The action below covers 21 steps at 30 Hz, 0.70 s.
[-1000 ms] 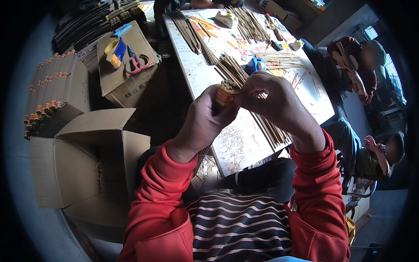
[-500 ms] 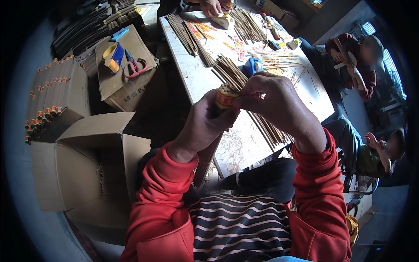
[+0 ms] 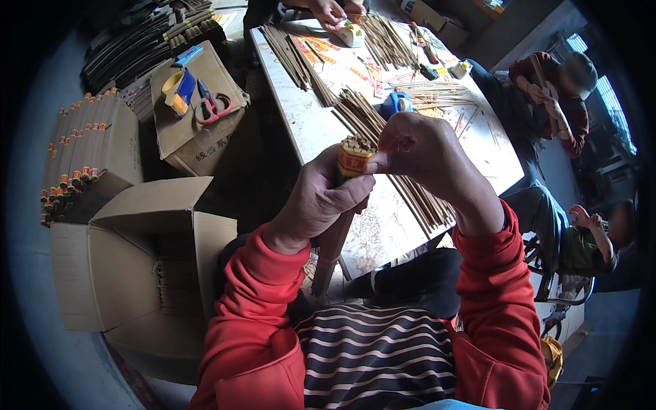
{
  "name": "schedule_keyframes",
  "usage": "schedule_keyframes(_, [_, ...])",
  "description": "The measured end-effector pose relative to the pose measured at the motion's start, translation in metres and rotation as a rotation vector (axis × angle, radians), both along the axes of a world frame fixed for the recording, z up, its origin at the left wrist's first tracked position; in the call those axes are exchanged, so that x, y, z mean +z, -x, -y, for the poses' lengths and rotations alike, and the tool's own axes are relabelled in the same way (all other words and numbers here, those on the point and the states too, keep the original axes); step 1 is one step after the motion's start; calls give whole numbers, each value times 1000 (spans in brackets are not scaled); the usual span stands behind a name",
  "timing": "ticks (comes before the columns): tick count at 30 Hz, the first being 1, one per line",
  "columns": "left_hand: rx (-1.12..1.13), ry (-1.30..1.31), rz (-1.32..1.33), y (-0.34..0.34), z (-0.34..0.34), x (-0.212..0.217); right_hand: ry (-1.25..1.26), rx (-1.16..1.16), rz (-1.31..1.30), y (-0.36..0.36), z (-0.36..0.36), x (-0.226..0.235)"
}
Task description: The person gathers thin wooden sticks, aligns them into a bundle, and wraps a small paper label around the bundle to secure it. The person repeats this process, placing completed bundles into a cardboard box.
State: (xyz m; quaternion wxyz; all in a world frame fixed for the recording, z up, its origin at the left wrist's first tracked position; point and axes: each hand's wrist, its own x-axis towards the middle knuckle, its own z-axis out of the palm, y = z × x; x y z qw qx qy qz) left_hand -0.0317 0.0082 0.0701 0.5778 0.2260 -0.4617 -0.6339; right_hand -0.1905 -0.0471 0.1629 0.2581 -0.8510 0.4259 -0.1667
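Note:
My left hand is closed around an upright bundle of thin brown sticks, whose lower part runs down beside the table edge. A red and yellow paper band wraps the bundle's top, and the light stick ends show above it. My right hand is closed, its fingers curled beside the bundle. Its thumb tip touches the band's right side; whether the fingers pinch anything is hidden. Behind my hands, more loose brown sticks lie across the white table.
At left stand an open cardboard box and stacked banded bundles. Scissors and a blue-yellow tape dispenser lie on another carton. A blue dispenser sits on the table. Co-workers are at the far side and right.
The bundle has become more upright, with its stick ends and band more visible. My right fingers have lifted slightly off the top, while the thumb stays at the band.

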Motion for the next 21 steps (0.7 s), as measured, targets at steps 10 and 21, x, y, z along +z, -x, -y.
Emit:
schedule_keyframes(10, [-79,12,-67,-1,0,0,-34,258,321,5,12,-20])
schedule_keyframes(21, [-305,-136,-294,-7,-8,-1,-382,415,525,6,15,-28])
